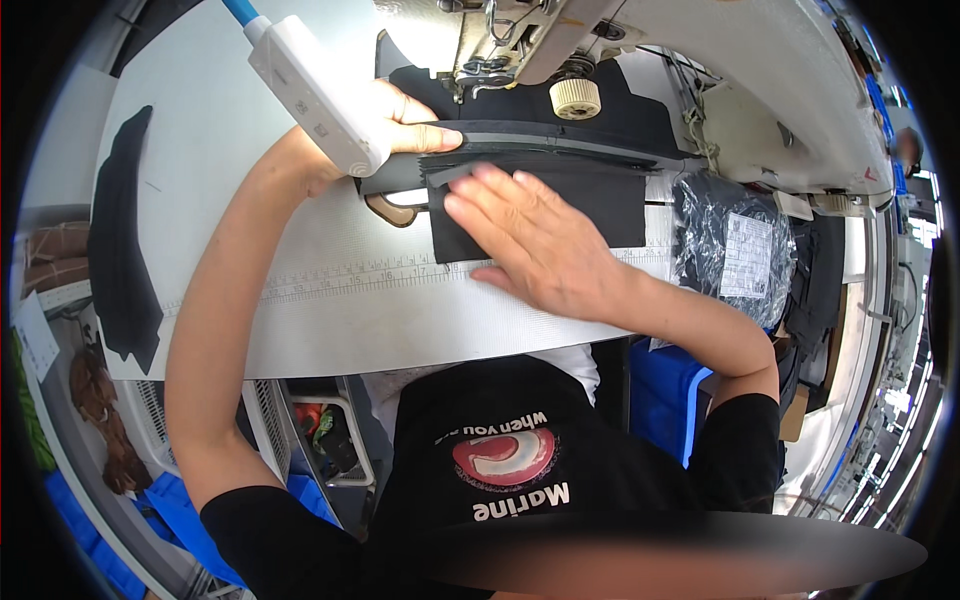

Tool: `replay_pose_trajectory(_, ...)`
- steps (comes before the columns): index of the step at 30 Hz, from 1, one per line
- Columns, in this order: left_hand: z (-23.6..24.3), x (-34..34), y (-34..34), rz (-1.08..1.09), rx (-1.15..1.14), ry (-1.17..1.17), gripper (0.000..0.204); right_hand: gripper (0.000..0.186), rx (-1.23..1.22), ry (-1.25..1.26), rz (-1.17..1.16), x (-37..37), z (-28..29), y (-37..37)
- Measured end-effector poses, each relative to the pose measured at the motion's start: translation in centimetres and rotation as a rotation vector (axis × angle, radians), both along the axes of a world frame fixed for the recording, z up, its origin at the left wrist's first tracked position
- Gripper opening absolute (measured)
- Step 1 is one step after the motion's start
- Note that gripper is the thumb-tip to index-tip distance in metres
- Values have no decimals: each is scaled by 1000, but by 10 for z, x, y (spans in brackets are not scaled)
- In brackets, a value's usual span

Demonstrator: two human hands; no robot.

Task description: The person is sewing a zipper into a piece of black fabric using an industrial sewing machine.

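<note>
My left hand [408, 118] is at the sewing machine's left side, its thumb lying on a long black fabric strip [560, 138] and a finger bent toward the strip's far edge. A white lamp hides part of this hand. Below the strip hangs a rectangular black fabric piece [610, 210], its upper edge overlapped by several thin layers. My right hand [540, 235] is over this piece, palm down with fingers stretched out; whether it presses on the cloth is hard to tell. More black fabric [630, 105] lies behind the strip, under the machine head [490, 65].
The white lamp [315, 95] reaches over my left wrist. A curved black fabric piece [125, 240] lies at the table's left edge. A plastic-wrapped package [735, 245] stands at the right. Ruler marks cross the white table [330, 330]. Blue bins [665, 390] sit below.
</note>
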State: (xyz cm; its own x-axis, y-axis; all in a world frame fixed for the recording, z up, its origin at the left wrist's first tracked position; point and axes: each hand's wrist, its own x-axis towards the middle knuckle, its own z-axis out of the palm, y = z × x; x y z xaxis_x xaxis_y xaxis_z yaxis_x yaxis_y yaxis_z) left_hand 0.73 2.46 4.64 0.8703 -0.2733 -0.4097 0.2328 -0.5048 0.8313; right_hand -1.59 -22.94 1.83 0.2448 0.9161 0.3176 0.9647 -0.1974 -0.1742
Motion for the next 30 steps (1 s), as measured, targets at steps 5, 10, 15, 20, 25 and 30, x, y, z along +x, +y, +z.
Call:
replay_pose_trajectory(5,3,0,-1,18,17,20,34,65,-40,52,9,3,1,4)
replay_pose_trajectory(10,6,-8,-7,94,-89,-21,36,65,-47,73,31,4,2,3)
replay_pose_trajectory(15,9,-4,-2,25,-13,-18,36,64,-43,91,22,2,0,2)
replay_pose_trajectory(20,10,-5,0,-132,-41,-52,24,65,-31,83,20,6,-6,2)
replay_pose_trajectory(25,4,-23,-7,4,27,-263,21,55,111,-24,124,-6,7,-6)
replay_pose_trajectory(30,-21,-61,-24,-85,307,-1037,15,50,13,76,139,6,13,-17)
